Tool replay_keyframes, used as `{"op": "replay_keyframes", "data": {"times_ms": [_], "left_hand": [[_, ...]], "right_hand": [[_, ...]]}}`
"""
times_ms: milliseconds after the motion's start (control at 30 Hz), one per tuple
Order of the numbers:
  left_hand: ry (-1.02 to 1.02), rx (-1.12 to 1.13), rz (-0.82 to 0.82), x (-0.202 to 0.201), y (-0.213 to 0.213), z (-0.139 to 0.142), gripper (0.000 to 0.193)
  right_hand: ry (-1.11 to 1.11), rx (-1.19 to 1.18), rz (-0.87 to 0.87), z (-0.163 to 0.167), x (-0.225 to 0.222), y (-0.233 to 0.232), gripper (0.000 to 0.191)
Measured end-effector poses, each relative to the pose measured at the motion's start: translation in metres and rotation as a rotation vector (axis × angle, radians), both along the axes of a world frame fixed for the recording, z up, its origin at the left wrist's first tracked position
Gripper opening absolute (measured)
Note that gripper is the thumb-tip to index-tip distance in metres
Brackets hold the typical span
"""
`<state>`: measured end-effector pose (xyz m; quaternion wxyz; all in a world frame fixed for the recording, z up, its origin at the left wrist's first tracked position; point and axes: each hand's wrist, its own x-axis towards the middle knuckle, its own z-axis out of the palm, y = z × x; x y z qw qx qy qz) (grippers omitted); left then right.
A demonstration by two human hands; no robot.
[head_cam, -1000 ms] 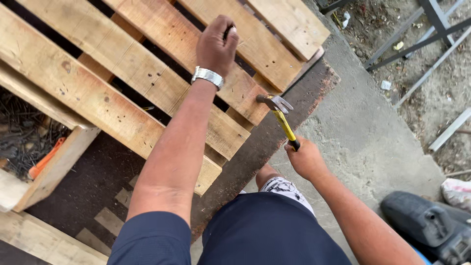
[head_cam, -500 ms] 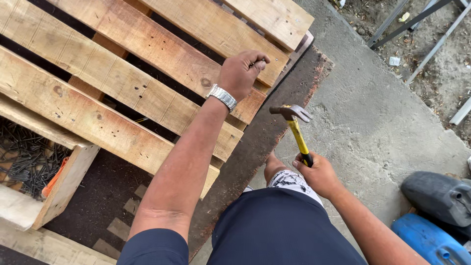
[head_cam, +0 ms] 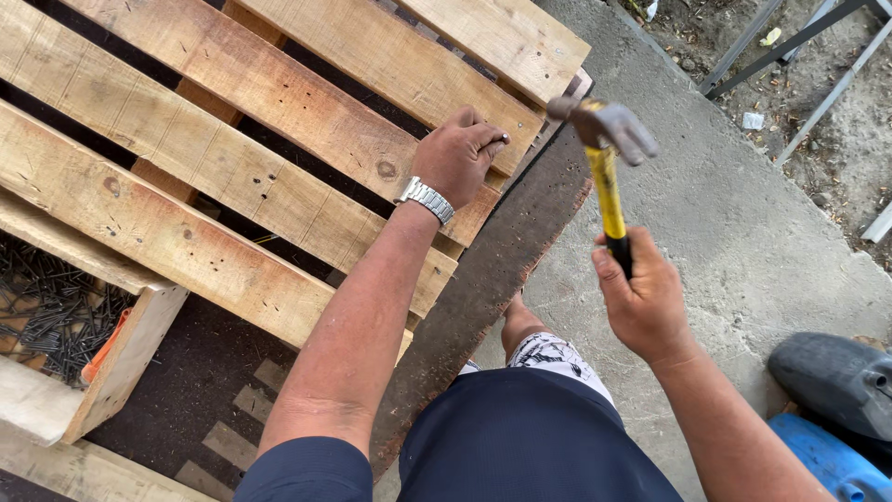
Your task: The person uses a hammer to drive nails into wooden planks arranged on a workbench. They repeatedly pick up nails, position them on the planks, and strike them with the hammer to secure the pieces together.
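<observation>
My left hand (head_cam: 460, 153) rests on a plank near the right end of a wooden pallet (head_cam: 232, 167), fingers pinched together as if around a small nail, which I cannot make out. A silver wristwatch (head_cam: 426, 199) sits on that wrist. My right hand (head_cam: 641, 302) grips the black end of a claw hammer (head_cam: 604, 149) with a yellow handle. The hammer is raised, its steel head in the air just right of my left hand, above the pallet's edge.
A dark board (head_cam: 492, 270) lies along the pallet's right side on the concrete floor (head_cam: 725, 223). A wooden box of loose nails (head_cam: 56, 316) stands at the left. A dark shoe (head_cam: 832, 376) and a blue object (head_cam: 827, 460) are at the lower right; metal bars (head_cam: 790, 46) lie at the upper right.
My right hand has lifted the hammer from low beside the dark board up to the level of my left hand. My left hand has stayed pinched on the same plank while the view shifted.
</observation>
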<state>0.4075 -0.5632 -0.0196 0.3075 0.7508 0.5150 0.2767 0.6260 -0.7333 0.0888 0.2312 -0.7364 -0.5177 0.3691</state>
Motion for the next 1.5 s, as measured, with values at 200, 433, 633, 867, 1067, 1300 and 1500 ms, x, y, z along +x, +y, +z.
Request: {"op": "replay_keyframes", "data": {"times_ms": [200, 433, 633, 867, 1067, 1300, 1500], "left_hand": [[0.033, -0.048, -0.012, 0.001, 0.005, -0.003, 0.014], [-0.026, 0.114, -0.027, -0.004, 0.003, -0.007, 0.009], [0.170, 0.192, 0.251, -0.028, 0.035, -0.007, 0.021], [0.566, -0.175, 0.066, -0.044, 0.065, 0.014, 0.038], [0.564, -0.274, 0.068, -0.047, 0.071, 0.020, 0.037], [0.495, -0.183, 0.111, -0.052, 0.072, 0.030, 0.033], [0.546, -0.306, 0.075, -0.048, 0.064, 0.020, 0.040]], "right_hand": [[-0.059, 0.017, 0.102, -0.013, -0.008, 0.019, 0.020], [-0.123, -0.032, 0.065, 0.018, -0.014, 0.023, 0.020], [-0.106, 0.129, 0.094, -0.010, -0.009, 0.011, 0.023], [0.071, 0.026, 0.046, 0.037, -0.002, 0.028, 0.023], [0.476, 0.676, 0.105, 0.067, -0.001, 0.030, 0.040], [-0.320, -0.321, 0.057, -0.025, 0.028, 0.014, 0.024], [0.304, 0.692, 0.220, 0.064, 0.049, 0.012, 0.040]]}}
